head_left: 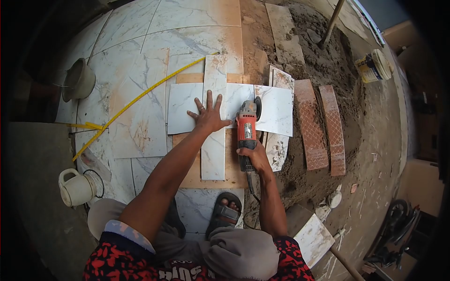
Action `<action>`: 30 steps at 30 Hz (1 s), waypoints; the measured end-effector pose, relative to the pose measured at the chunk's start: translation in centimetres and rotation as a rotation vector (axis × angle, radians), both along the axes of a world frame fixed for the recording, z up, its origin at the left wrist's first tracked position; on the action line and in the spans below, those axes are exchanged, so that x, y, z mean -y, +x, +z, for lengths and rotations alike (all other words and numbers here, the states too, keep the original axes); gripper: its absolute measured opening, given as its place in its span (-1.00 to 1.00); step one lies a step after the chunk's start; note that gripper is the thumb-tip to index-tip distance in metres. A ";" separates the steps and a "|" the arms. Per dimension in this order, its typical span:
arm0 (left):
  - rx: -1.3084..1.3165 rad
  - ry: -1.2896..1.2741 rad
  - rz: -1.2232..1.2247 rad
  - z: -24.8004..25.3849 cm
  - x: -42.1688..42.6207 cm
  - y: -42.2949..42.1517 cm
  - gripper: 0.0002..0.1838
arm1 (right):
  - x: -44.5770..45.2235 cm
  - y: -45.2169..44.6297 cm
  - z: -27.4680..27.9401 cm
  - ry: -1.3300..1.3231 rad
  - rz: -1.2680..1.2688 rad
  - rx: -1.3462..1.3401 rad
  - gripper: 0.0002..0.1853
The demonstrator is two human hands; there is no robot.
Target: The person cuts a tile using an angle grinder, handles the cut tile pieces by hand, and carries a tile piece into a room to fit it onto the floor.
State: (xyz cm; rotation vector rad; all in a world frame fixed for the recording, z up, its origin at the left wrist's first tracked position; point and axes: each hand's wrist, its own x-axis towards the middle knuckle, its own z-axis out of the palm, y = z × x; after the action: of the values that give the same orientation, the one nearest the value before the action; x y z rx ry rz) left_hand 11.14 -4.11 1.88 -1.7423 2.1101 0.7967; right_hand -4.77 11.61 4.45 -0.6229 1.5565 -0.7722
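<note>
My left hand (209, 118) lies flat with fingers spread, pressing on a long narrow tile strip (214, 154) that sits crosswise over a white marbled tile (183, 105). In my right hand (255, 157) is a red and black angle grinder (246, 129), gripped by its rear body. The grinder's dark disc (258, 107) stands upright beside a thin line across the tile; whether it touches cannot be seen. Right of that line extends the tile's right part (276, 110). A brown board or tile back (187, 173) lies underneath.
A yellow tape measure (145, 93) stretches over the tiled floor at left, near a grey bucket (79, 82) and a whitish jug (72, 188). On the right are two reddish tile strips (311, 124), a mortar heap (349, 117) and a paint pail (370, 68). The grinder's cord (251, 185) hangs near my sandalled foot (226, 213).
</note>
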 end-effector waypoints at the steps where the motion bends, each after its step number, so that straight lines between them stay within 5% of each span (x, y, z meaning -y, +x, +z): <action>1: -0.002 -0.004 0.002 0.0 0.1 0.0 0.21 | 0.1 -0.1 0.0 0.015 0.002 0.009 -0.33; 12: 0.042 -0.021 -0.020 -1.1 0.1 0.1 0.26 | -0.7 0.2 -0.4 -0.074 0.002 -0.058 -0.42; 27: 0.029 -0.041 -0.029 -1.5 0.2 0.1 0.27 | -0.9 0.0 -0.8 0.028 0.003 -0.013 -0.28; 30: 0.028 -0.037 -0.027 -1.4 0.1 0.0 0.27 | -1.0 0.2 -0.9 -0.048 -0.020 -0.045 -0.40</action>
State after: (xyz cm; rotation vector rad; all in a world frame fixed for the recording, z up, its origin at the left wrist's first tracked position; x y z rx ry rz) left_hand 11.17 -4.25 0.49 -1.7295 2.1378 0.7262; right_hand -4.57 12.65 3.55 -0.6645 1.5912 -0.8178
